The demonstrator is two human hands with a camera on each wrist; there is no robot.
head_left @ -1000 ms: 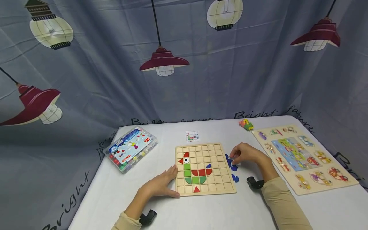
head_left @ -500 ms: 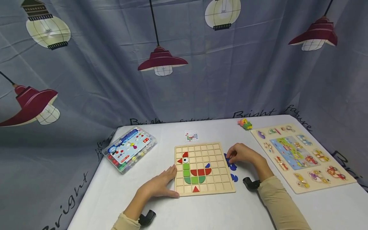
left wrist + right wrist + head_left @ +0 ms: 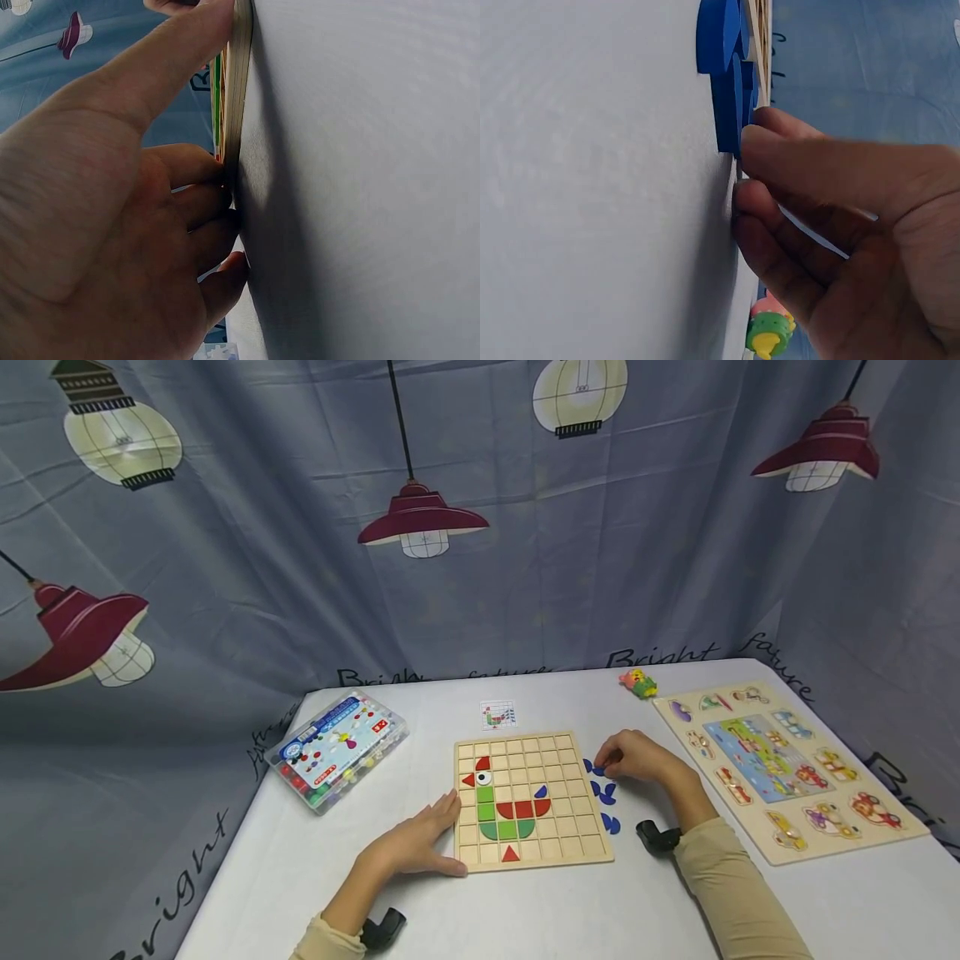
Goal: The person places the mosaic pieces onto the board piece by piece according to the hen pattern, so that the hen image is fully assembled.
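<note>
My left hand [image 3: 416,843] rests with fingers spread along the left side of the wooden grid board [image 3: 562,843]. Its thumb lies at the near left corner, and in the left wrist view the fingertips touch the board's edge [image 3: 238,97]. On the grid, red, green and blue pieces and a round eye piece [image 3: 483,778] form a bird. Right of the board, my right hand [image 3: 633,756] pinches at a blue piece [image 3: 597,771] with curled fingers. In the right wrist view, thumb and index finger meet at the end of a blue piece [image 3: 726,112], partly hidden behind the thumb.
Several more blue pieces [image 3: 611,823] lie along the board's right side. A small pattern card [image 3: 498,715] sits behind it. At the left is a clear box of colored pieces [image 3: 337,747]; at the right, a picture puzzle board [image 3: 787,852] and a small colorful toy [image 3: 638,683].
My right hand has shifted slightly away from the board's edge, and the bunched blue pieces beside the board now show more apart. My left hand stays on the board.
</note>
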